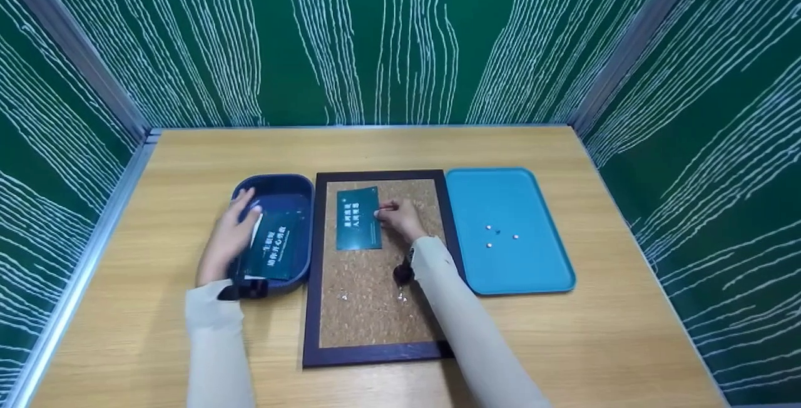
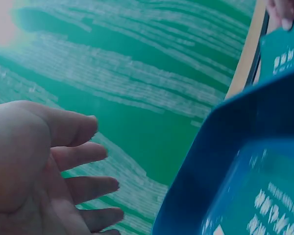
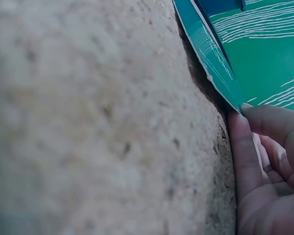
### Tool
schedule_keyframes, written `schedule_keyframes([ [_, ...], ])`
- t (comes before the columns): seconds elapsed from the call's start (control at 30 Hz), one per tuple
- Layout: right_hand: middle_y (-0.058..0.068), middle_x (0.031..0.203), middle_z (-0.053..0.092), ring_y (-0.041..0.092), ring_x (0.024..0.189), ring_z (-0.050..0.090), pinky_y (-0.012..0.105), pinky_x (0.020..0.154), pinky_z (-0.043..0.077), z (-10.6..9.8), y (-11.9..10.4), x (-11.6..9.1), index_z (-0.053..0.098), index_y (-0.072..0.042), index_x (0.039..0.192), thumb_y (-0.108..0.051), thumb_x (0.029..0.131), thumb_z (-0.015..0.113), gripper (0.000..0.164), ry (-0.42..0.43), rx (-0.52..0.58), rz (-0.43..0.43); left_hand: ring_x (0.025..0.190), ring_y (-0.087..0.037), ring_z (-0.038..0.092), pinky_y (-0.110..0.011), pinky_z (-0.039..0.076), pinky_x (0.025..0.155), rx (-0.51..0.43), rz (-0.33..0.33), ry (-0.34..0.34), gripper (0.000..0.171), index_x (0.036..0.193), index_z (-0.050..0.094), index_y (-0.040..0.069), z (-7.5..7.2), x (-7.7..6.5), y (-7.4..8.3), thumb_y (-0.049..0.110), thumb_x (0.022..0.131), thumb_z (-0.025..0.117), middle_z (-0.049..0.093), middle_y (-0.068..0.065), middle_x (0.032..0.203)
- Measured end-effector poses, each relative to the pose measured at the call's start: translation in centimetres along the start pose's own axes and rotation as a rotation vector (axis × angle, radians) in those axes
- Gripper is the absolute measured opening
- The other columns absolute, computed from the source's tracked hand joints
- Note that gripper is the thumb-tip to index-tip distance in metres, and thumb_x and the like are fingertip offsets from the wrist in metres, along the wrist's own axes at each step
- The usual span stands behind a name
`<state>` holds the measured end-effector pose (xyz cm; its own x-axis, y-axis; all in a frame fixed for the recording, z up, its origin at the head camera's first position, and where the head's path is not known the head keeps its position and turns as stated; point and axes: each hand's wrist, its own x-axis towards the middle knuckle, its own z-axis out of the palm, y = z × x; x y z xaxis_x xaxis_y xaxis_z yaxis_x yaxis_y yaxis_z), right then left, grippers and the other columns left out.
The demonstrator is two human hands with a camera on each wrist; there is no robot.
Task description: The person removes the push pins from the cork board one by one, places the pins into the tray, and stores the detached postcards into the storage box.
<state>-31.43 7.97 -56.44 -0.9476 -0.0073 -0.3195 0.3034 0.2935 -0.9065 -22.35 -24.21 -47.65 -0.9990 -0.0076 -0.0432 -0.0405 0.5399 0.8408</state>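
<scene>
A green card [image 1: 358,219] with white lettering lies over the upper left of the framed cork board [image 1: 363,308]. My right hand [image 1: 402,218] pinches its right edge between thumb and forefinger; the right wrist view shows the card [image 3: 210,54] bowed a little off the cork there. Over the left side of a dark blue bin [image 1: 300,186], my left hand [image 1: 228,239] has its fingers extended and holds nothing. In the left wrist view those fingers [image 2: 90,190] are spread beside the bin wall. Another green card [image 1: 275,246] with white lettering lies inside the bin.
Right of the board lies a light blue tray [image 1: 532,270] with several small pins [image 1: 515,236] on it. Small clear pieces [image 1: 402,296] sit on the lower cork. Green walls with white lines enclose the wooden table [image 1: 601,333] at the back and sides.
</scene>
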Motion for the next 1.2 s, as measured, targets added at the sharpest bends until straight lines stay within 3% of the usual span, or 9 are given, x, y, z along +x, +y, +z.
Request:
schedule_keyframes([
  [0.13, 0.01, 0.102, 0.068, 0.018, 0.087, 0.067, 0.028, 0.077, 0.057, 0.0, 0.0, 0.1, 0.069, -0.005, 0.106, -0.009, 0.089, 0.067, 0.018, 0.004, -0.005, 0.009, 0.15, -0.034, 0.001, -0.052, 0.005, 0.121, -0.053, -0.101, -0.025, 0.058, 0.155, 0.015, 0.013, -1.1, -0.7, -1.5, 0.031, 0.104, 0.036, 0.003, -0.013, 0.162],
  [0.33, 0.011, 0.103, 0.069, 0.018, 0.087, 0.067, 0.027, 0.076, 0.058, 0.1, 0.1, 0.2, 0.069, -0.005, 0.106, -0.009, 0.088, 0.068, 0.019, 0.012, 0.002, 0.01, 0.149, -0.037, 0.005, -0.057, 0.01, 0.119, -0.127, -0.177, -0.024, 0.063, 0.156, 0.008, 0.017, -1.7, -0.9, -4.1, 0.04, 0.103, 0.033, 0.003, -0.012, 0.162],
  [0.57, 0.01, 0.102, 0.068, 0.018, 0.087, 0.067, 0.028, 0.077, 0.058, 0.2, 0.2, 0.2, 0.069, -0.005, 0.107, -0.008, 0.088, 0.067, 0.019, 0.013, 0.006, 0.012, 0.149, -0.033, 0.002, -0.053, 0.01, 0.12, -0.236, -0.248, -0.033, 0.059, 0.155, 0.002, 0.02, -1.3, -0.9, -6.2, 0.032, 0.105, 0.03, -0.001, -0.01, 0.162],
  [0.9, 0.011, 0.103, 0.068, 0.019, 0.088, 0.067, 0.029, 0.078, 0.058, -0.1, 0.3, 0.4, 0.068, -0.004, 0.109, -0.008, 0.089, 0.067, 0.02, 0.014, 0.013, -0.003, 0.15, -0.021, -0.003, -0.042, 0.005, 0.123, -0.388, -0.261, 0.058, 0.05, 0.155, 0.012, 0.019, -0.1, -0.6, -7.5, 0.022, 0.106, 0.022, 0.0, 0.001, 0.163],
  [1.1, 0.012, 0.102, 0.068, 0.019, 0.088, 0.068, 0.029, 0.079, 0.058, 0.0, 0.3, 0.3, 0.068, -0.004, 0.108, -0.007, 0.089, 0.067, 0.019, 0.016, 0.017, -0.01, 0.15, -0.012, -0.003, -0.035, 0.006, 0.123, -0.518, -0.341, 0.132, 0.047, 0.153, 0.02, 0.029, 0.5, -0.7, -8.0, 0.024, 0.106, 0.024, 0.004, 0.011, 0.161],
  [1.2, 0.011, 0.102, 0.069, 0.019, 0.088, 0.067, 0.029, 0.078, 0.058, 0.1, 0.3, 0.1, 0.069, -0.004, 0.107, -0.007, 0.089, 0.067, 0.019, 0.017, 0.011, -0.017, 0.15, -0.011, -0.002, -0.033, 0.006, 0.123, -0.547, -0.347, 0.157, 0.046, 0.152, 0.022, 0.029, 0.7, -0.8, -8.2, 0.025, 0.106, 0.025, 0.005, 0.012, 0.161],
])
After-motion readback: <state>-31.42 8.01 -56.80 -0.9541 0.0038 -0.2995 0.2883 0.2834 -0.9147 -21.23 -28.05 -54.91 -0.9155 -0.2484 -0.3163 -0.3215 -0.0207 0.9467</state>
